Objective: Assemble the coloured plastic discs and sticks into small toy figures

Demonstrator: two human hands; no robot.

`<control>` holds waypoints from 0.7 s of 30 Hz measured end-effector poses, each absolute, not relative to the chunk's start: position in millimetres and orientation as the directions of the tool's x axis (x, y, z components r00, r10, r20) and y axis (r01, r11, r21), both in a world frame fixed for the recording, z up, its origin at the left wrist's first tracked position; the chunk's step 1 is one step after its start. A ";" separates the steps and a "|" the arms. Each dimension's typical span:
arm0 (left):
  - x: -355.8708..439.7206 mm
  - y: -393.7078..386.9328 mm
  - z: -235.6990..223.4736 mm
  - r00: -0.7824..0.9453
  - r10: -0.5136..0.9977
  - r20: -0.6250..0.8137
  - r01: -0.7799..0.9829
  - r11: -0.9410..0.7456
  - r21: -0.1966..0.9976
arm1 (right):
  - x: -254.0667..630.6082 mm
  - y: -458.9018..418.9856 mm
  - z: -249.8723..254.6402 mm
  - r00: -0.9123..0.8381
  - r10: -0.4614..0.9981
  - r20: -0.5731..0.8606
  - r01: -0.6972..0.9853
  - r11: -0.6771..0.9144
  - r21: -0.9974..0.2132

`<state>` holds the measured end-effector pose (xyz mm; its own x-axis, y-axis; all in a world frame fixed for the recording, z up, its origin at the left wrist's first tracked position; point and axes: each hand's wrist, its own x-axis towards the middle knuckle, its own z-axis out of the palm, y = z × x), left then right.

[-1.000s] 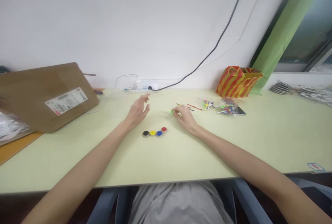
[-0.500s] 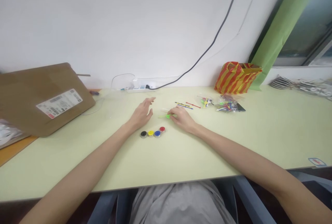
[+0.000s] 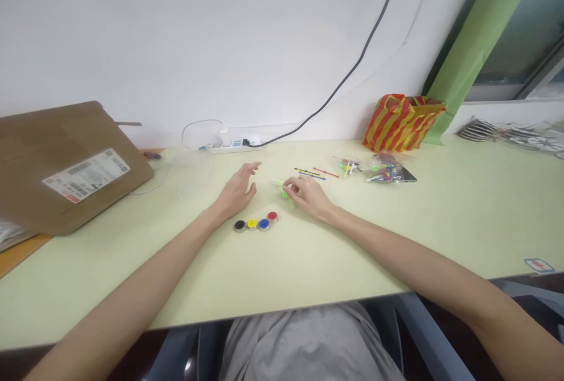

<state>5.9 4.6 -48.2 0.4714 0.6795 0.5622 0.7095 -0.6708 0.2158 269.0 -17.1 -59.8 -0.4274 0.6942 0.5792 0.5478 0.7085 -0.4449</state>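
A green plastic piece (image 3: 287,196) with a pale stick (image 3: 277,183) projecting from it is pinched at the fingertips of the right hand (image 3: 311,194); it now sits tilted, where a moment earlier it lay nearly level, so its orientation in the grip has changed. The left hand (image 3: 235,191) is spread, palm down, just beside it, with four coloured round discs (image 3: 251,223) in a row near its heel. Loose coloured plastic sticks (image 3: 311,173) and a clear bag of parts (image 3: 383,170) lie farther along the pale-green desk (image 3: 396,234).

Left hand (image 3: 235,190) open, palm down, right hand (image 3: 311,193) curled, fingers pinched toward thumb
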 end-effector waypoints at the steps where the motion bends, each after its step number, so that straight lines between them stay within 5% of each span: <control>1: 5.8 4.8 -48.1 0.470 0.681 0.561 0.711 -0.669 0.217 | 269.5 -18.6 -58.7 -0.428 0.687 0.588 0.524 0.718 -0.458; 9: 6.7 5.1 -48.0 0.466 0.683 0.563 0.712 -0.667 0.220 | 269.7 -27.4 -56.9 -0.479 0.584 0.655 0.291 0.810 -0.510; 16: 6.3 5.3 -48.4 0.470 0.686 0.555 0.715 -0.665 0.217 | 273.3 -9.7 -66.1 -0.472 0.600 0.646 0.533 0.778 -0.333; 21: 6.0 6.0 -48.5 0.472 0.692 0.546 0.719 -0.661 0.216 | 272.5 -5.0 -70.3 -0.459 0.660 0.594 0.624 0.716 -0.313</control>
<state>6.0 6.0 -48.5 0.4720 0.6919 0.5463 0.7188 -0.6609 0.2160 272.5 -5.0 -70.3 -0.4594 0.6603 0.5941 0.6238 0.7160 -0.3134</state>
